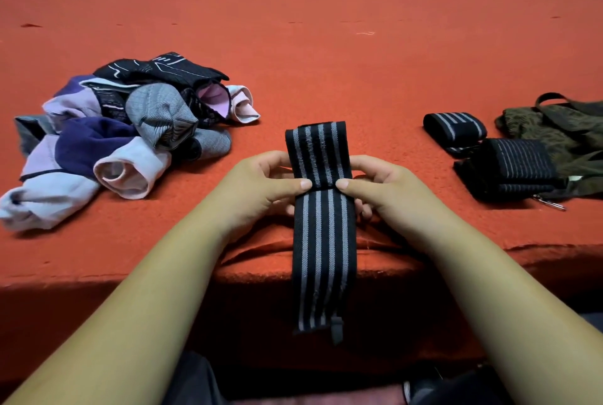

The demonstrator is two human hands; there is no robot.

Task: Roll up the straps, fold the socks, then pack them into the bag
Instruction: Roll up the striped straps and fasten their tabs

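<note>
The striped strap (pixel 323 228) is pinched at its fold by the left hand (pixel 261 191) and the right hand (pixel 386 191) — one at each edge, fingers curled under — over the near edge of the red-covered table (pixel 326 55), its long end hung down the front. A heap of socks (pixel 124 130) is seen at the left; a rolled strap (pixel 455 125) and a second roll (pixel 509 166) are laid beside the olive bag (pixel 561 134)

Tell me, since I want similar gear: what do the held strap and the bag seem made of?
The strap looks like woven elastic webbing, matte, its weave showing along the grey stripes. The bag seems thin olive cloth, matte, crumpling softly; fibre unclear.
</note>
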